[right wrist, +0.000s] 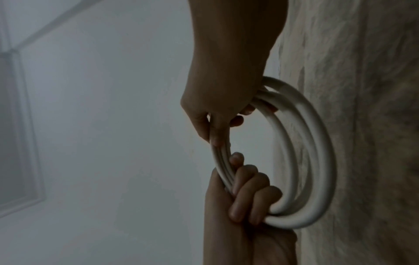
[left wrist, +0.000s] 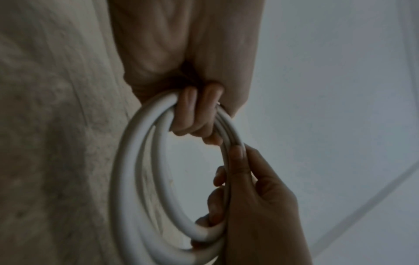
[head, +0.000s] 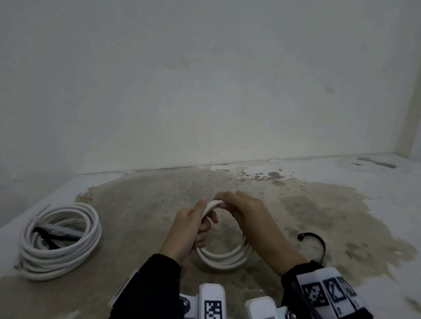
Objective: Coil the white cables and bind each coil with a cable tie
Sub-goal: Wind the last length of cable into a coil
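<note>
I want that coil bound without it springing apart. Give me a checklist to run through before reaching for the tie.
1. Left hand grips the held coil: ok.
2. Right hand grips the same coil: ok.
3. Turns gathered together under the fingers: ok.
4. Loose cable end tucked in: cannot tell.
5. Black cable tie lying free on the floor, beside the right wrist: ok.
6. A hand free to fetch the tie: not ok, both are holding.
</note>
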